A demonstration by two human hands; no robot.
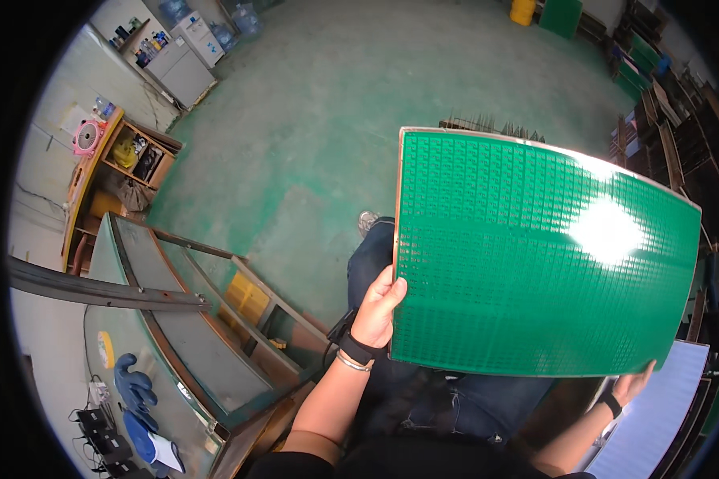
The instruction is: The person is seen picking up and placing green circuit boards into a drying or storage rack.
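Green panel [519,283], left grip [377,311] at side, right grip [633,385] by lower corner

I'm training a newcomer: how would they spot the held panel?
From the wide floor, look to the jeans. Above them, the left hand and right hand hold the panel, bright green and patterned, unlike the bluish sheet at lower right.

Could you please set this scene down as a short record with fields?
Left hand: grips the left edge of the green panel
Right hand: at its lower edge, near the right corner; fingers partly hidden
Panel surface: rows of small marks, bright glare toward the right
Table at left: blue glove, yellow roll
Upper left: pink fan
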